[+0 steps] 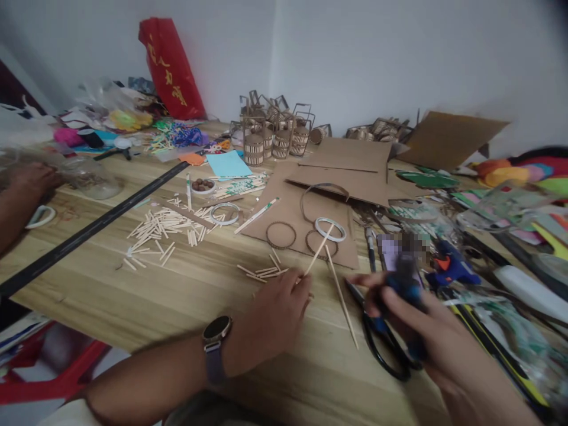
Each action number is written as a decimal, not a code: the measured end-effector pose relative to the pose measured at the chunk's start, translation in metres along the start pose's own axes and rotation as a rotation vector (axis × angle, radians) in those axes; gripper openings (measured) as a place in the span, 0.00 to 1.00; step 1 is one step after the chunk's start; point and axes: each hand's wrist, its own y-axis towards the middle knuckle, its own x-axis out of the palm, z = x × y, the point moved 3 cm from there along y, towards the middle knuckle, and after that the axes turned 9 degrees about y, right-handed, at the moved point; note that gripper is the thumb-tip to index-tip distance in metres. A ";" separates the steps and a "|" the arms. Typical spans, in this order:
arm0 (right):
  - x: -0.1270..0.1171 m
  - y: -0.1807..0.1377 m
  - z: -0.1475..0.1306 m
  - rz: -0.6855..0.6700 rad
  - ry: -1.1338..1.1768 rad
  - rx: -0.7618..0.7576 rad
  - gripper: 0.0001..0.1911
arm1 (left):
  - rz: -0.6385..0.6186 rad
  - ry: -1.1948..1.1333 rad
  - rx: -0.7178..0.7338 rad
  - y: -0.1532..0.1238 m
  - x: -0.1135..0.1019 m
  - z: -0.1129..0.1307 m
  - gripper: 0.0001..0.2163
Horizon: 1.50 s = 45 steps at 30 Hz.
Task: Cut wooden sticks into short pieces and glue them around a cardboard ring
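Low over the near table, my left hand (273,313), with a watch on its wrist, is closed with its fingertips on a thin wooden stick (320,248). The stick's far end reaches over a white ring (330,229). Another wooden stick (342,299) lies slanted just right of that hand, and a few short cut sticks (261,273) lie beyond it. My right hand (415,322) is wrapped round a blue-and-black hand tool (407,284), blurred, its jaws hard to make out. Below and beside it lie black-handled scissors (386,355).
A heap of short sticks (160,228), a bowl of brown balls (203,186) and cardboard (275,195) lie further back. Small woven baskets (281,145) stand by the wall. A blue glue gun (455,266) is at right. Another person's hand (33,180) shows at far left.
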 end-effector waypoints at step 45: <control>0.093 0.006 0.015 -0.157 -0.411 -0.446 0.09 | -0.049 -1.813 -0.579 0.011 0.035 -0.008 0.10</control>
